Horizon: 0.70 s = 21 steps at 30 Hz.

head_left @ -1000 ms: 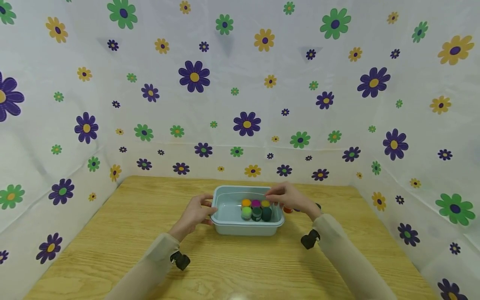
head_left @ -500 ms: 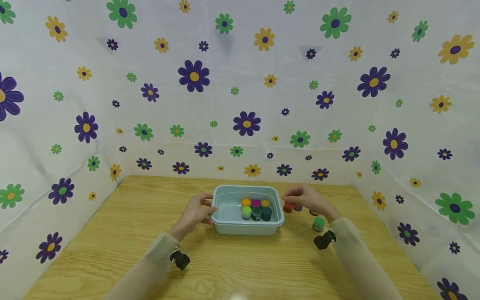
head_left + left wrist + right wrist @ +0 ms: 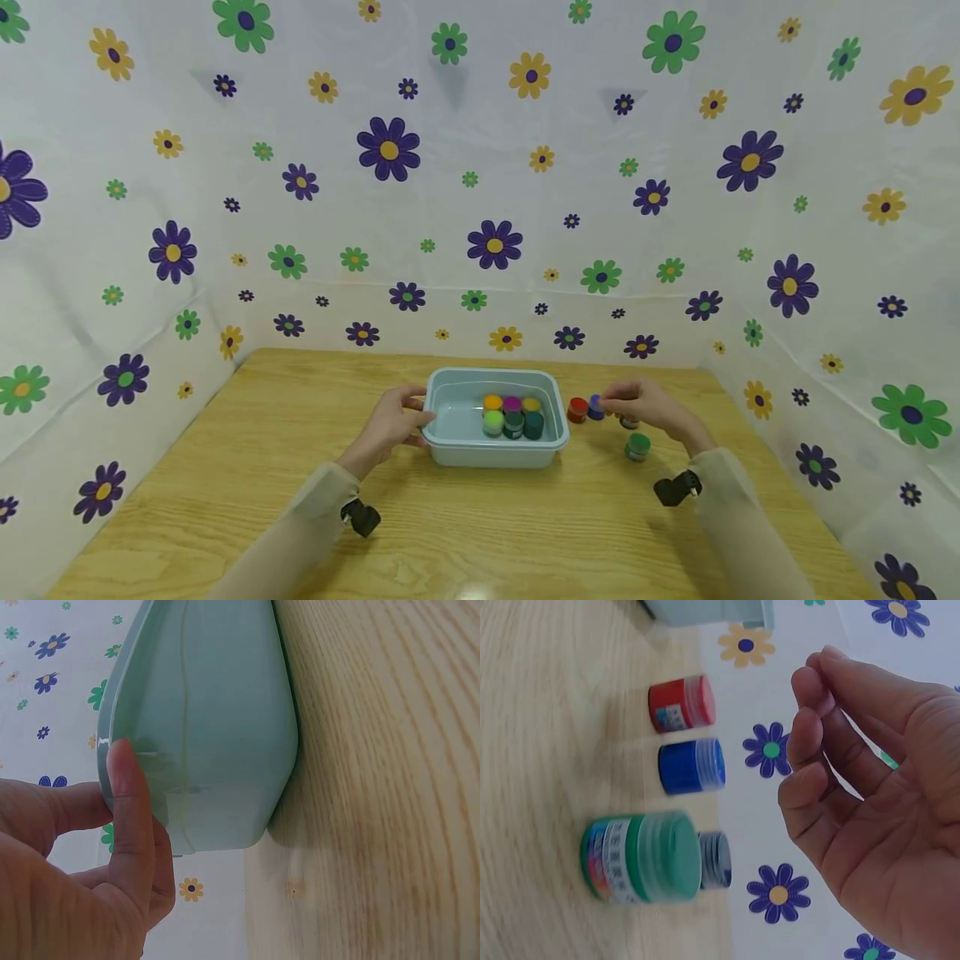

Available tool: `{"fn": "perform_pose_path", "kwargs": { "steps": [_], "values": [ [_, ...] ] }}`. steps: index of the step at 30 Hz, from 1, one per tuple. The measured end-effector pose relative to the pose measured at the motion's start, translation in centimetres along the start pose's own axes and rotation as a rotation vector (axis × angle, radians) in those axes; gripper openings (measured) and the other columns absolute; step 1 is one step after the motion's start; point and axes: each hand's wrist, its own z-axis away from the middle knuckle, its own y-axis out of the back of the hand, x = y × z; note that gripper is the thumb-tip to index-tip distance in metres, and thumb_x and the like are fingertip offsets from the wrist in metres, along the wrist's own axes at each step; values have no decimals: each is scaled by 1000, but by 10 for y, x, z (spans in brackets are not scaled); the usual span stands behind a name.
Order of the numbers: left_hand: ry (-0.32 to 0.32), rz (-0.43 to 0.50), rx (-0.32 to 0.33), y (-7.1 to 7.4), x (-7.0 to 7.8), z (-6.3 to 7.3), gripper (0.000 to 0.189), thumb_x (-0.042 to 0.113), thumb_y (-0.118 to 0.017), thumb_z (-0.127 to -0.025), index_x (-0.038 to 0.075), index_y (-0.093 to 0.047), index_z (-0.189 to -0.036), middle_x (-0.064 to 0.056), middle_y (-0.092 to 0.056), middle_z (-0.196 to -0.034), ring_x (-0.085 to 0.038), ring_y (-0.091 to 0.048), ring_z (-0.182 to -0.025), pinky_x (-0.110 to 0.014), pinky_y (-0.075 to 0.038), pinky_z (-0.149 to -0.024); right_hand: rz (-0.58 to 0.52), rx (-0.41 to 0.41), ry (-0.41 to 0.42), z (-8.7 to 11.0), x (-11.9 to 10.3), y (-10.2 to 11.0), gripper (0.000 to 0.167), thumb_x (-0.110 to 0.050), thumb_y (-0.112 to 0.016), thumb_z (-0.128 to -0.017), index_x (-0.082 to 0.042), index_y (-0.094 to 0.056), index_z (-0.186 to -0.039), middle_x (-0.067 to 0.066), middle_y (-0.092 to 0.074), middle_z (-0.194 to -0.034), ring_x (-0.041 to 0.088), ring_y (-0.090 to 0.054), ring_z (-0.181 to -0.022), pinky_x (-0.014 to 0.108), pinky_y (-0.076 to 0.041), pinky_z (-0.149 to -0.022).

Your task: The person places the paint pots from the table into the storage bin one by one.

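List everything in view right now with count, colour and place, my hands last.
table: 1, yellowish wood, under tub and jars
flowered sheet: count unclear, white with purple, green and yellow flowers, around the table
tub: 1, pale blue, mid-table
jars in tub: 6; orange, magenta, mustard behind, lime and two dark green in front
red jar: 1, red, right of tub
blue jar: 1, blue, beside red jar
green jar: 1, green, nearer the person
fourth jar: 1, greyish lid, partly hidden behind green jar
wrist cameras: 2, black, one per wrist
sleeves: 2, cream, both arms
left hand: 1, bare, gripping tub's left rim
right hand: 1, bare, near blue jar
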Motion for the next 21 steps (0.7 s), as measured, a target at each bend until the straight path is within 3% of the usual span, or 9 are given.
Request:
{"fn": "perform_pose_path", "kwargs": {
  "steps": [6,10,15,21],
  "values": [
    [1,8,-8,0,-1,-1,48,2,-66,-91,2,-52,-137,-22,-54,-117,-26,-65,-80,-33,-61,-56,47,-19,23,9,15,7,32,-23,-63,-96,5,-69,-108,13,-64,-91,21,-55,-74,31,-51,-67],
    [-9,18,-10,-1,-1,-1,48,1,-66,-91,1,-53,-137,-22,-54,-115,-29,-65,-82,-33,-61,-55,56,-37,9,16,23,12,31,-21,-65,-95,5,-68,-112,21,-67,-107,22,-61,-88,35,-54,-77],
    [-13,37,-21,-1,-1,-1,48,1,-66,-91,2,-53,-137,-22,-54,-114,-33,-66,-86,-35,-61,-56,80,-76,-21,23,29,13,33,-17,-68,-92,2,-66,-120,21,-66,-121,27,-63,-108,45,-55,-94],
    [-15,44,-20,0,-1,0,49,1,-66,-90,2,-53,-138,-23,-54,-116,-36,-66,-88,-36,-61,-56,106,-103,-40,25,36,10,36,-14,-73,-87,0,-66,-120,18,-66,-122,32,-60,-112,54,-49,-100]
  ]
}}
